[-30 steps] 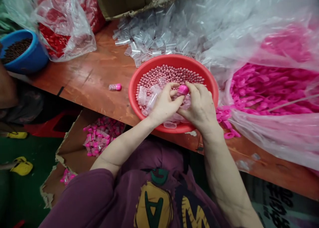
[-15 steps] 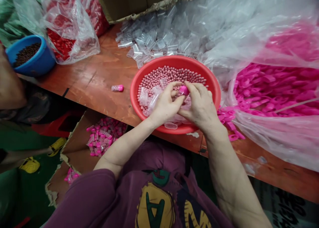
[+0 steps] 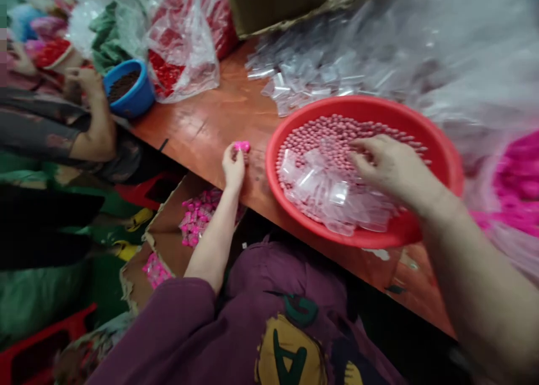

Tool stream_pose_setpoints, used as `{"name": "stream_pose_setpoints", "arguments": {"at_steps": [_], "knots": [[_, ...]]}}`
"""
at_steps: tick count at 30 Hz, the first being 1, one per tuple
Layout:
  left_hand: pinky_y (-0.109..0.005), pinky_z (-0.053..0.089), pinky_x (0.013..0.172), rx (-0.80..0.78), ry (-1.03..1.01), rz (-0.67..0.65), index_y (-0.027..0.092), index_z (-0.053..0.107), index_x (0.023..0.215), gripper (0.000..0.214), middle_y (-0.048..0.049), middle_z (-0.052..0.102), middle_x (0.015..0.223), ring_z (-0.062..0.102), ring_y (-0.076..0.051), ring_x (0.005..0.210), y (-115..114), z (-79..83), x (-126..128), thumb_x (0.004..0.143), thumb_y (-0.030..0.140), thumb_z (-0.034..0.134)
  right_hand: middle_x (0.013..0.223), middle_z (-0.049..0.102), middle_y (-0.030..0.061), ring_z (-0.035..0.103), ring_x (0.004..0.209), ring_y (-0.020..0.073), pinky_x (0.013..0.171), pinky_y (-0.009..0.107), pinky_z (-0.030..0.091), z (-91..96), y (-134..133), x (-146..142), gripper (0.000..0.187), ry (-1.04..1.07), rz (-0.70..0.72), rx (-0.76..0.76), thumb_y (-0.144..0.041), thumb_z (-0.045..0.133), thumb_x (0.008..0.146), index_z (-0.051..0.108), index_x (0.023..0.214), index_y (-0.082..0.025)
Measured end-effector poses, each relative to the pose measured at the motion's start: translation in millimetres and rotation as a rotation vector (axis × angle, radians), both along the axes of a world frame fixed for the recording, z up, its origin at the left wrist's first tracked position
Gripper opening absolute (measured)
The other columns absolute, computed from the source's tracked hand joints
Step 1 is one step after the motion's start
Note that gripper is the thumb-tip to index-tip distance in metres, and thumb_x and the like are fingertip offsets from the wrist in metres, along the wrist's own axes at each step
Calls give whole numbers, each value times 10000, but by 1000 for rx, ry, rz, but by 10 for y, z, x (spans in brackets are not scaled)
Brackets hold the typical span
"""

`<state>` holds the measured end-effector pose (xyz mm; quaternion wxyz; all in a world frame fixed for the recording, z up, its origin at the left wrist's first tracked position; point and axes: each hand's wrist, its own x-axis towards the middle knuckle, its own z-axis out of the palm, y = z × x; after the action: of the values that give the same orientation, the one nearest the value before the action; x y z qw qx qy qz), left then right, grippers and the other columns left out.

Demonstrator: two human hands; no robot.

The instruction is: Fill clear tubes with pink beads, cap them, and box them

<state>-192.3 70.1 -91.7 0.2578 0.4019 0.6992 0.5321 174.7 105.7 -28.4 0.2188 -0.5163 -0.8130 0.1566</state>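
My left hand (image 3: 234,167) is closed at the table's front edge, left of the red basin (image 3: 452,177). At its fingertips are bright pink caps (image 3: 242,146), seemingly of two small bead-filled tubes close together; the fingers partly hide them. Over the basin, my right hand (image 3: 389,166) has loosely curled fingers, with a gap between thumb and forefinger and nothing visible in it. Small pink beads (image 3: 332,128) fill the back of the basin. Clear empty plastic tubes (image 3: 337,194) lie on the beads toward the front.
Loose clear tubes (image 3: 295,87) are heaped behind the basin, and pink caps (image 3: 520,177) fill a bag at right. A cardboard box (image 3: 168,219) below the table's edge holds finished pink-capped tubes. At left are a blue bowl (image 3: 141,96) and a co-worker's arm (image 3: 95,132).
My hands have parted. My left hand has carried the pink-capped tube left, to the one lying on the table; my right hand stays over the basin. The view has turned left.
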Motion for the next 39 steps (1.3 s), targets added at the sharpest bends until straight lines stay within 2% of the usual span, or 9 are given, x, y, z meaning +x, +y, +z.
{"name": "stream_pose_setpoints", "arguments": {"at_steps": [4, 8, 11, 16, 21, 28, 31, 34, 39], "knots": [[-334, 588, 1190, -39, 5, 161, 147, 714, 1288, 238, -163, 805, 1385, 783, -189, 1288, 8, 53, -103, 1063, 117, 645, 1418, 741, 348, 727, 1330, 420, 1237, 585, 528, -249, 474, -253, 499, -28, -10, -18, -247, 634, 1060, 745, 1513, -70], [-359, 522, 1278, 135, 122, 155, 156, 736, 1271, 226, -166, 777, 1422, 732, -211, 1367, -31, 423, 26, 1060, 138, 659, 1251, 808, 265, 758, 1128, 378, 1101, 548, 595, -342, 560, -404, 371, -30, 26, -127, -259, 776, 958, 785, 1306, -130], [-372, 569, 1199, 256, 139, -121, 206, 761, 1256, 211, -114, 806, 1352, 751, -211, 1259, 22, 808, 428, 1082, 188, 643, 1035, 834, 146, 758, 920, 317, 943, 480, 630, -259, 504, -365, 234, -16, 5, -165, -258, 783, 922, 779, 1144, -184], [-431, 568, 1168, 41, 274, -709, 179, 809, 1084, 196, -122, 845, 1243, 770, -262, 1144, 239, 1177, 1250, 953, 74, 707, 940, 824, 72, 755, 867, 281, 879, 460, 637, 34, 270, -186, 161, 254, -112, -181, -312, 790, 901, 766, 1032, -221], [-514, 562, 1133, -58, 520, -899, 137, 786, 1027, 127, -189, 827, 1099, 774, -369, 1119, 383, 1064, 1779, 933, 90, 715, 861, 803, 51, 776, 802, 271, 796, 457, 665, 83, -42, -96, 248, 591, -270, -270, -443, 862, 903, 725, 969, -246], [-500, 571, 1125, -19, 435, -901, 132, 778, 1189, 266, -183, 824, 1186, 767, -369, 1165, 535, 961, 2067, 923, 127, 788, 945, 803, 86, 828, 862, 288, 778, 472, 712, 4, -197, -3, 417, 806, -440, -275, -662, 757, 1015, 647, 1054, -261], [-501, 552, 1172, -70, 639, -906, 138, 799, 1112, 253, -177, 821, 1163, 767, -380, 1206, 637, 1001, 2006, 879, 41, 772, 1094, 820, 103, 841, 911, 261, 829, 449, 721, 98, -360, 106, 364, 856, -474, -122, -631, 641, 1069, 605, 1149, -277], [-528, 528, 1207, -121, 967, -941, 79, 822, 1165, 371, -260, 791, 1289, 756, -420, 1305, 714, 987, 1960, 933, -51, 564, 1178, 829, 145, 831, 885, 247, 873, 447, 711, 142, -630, 378, 332, 890, -569, 99, -572, 622, 1048, 565, 1207, -286], [-526, 513, 1244, -188, 1103, -1030, 32, 823, 1203, 421, -289, 758, 1371, 742, -424, 1346, 774, 747, 2194, 925, -59, 520, 1185, 819, 222, 831, 860, 303, 789, 482, 672, -122, -1137, 1033, 495, 680, -827, 172, -648, 580, 999, 507, 1322, -280]]}}
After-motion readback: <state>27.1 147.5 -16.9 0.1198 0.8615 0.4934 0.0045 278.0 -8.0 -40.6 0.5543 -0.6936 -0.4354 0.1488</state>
